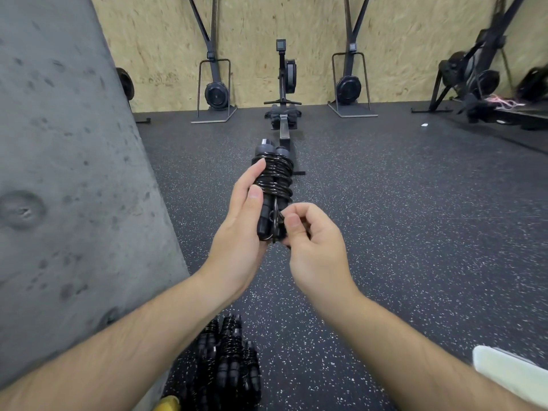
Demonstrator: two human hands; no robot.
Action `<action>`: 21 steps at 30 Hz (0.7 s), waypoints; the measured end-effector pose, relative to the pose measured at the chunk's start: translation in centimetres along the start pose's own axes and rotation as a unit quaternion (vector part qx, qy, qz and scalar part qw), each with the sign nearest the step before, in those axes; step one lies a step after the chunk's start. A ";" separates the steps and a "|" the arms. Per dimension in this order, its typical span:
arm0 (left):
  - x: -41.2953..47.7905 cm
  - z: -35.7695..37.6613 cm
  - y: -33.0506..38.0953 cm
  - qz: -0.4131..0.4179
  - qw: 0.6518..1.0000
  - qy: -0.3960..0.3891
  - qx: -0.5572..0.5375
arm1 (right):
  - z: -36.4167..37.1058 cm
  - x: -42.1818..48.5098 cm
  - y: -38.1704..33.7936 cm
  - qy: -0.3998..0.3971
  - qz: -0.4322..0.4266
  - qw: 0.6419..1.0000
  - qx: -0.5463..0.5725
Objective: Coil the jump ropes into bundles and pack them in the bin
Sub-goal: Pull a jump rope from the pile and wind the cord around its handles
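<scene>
A black jump rope [274, 176] is wound in coils around its two black handles, held up in front of me at the centre of the view. My left hand [241, 221] grips the bundle from the left, thumb across the handles. My right hand [311, 235] pinches the loose end of the cord near the bundle's lower end. Below my arms, several coiled black jump rope bundles [228, 360] lie on the floor. A white object [510, 372] at the lower right edge may be the bin; I cannot tell.
A grey concrete pillar [68, 173] fills the left side. A rowing machine [284, 114] stretches away straight ahead on the speckled rubber floor [400, 218]. Ski machines [216, 93] stand against the wooden wall. A yellow object [167, 404] shows at the bottom edge.
</scene>
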State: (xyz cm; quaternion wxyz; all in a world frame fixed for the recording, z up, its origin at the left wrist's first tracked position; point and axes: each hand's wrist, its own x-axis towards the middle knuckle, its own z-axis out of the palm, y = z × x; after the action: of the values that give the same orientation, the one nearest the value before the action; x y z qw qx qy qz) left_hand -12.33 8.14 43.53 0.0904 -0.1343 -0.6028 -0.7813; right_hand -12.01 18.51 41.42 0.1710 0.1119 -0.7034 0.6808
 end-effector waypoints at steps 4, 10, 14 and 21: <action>-0.4 0.2 0.0 0.009 1.000 -0.016 -0.004 | -0.3 0.0 -0.1 0.017 -0.030 0.999 -0.003; -0.5 0.0 0.1 0.013 0.999 -0.014 -0.029 | -0.2 0.0 -0.3 0.005 -0.009 0.999 0.043; -0.6 -0.1 0.2 0.008 0.999 -0.020 -0.030 | -0.5 0.2 -1.0 -0.053 0.019 0.995 0.087; -0.3 0.2 -0.2 0.004 1.000 0.004 -0.031 | 0.8 -0.8 -0.7 0.031 -0.004 0.997 0.077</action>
State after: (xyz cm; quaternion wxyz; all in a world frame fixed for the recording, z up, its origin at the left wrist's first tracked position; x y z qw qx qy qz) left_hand -12.13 8.43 43.30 0.0917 -0.1358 -0.5773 -0.7999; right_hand -11.08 17.66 41.70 0.1863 0.1058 -0.6428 0.7355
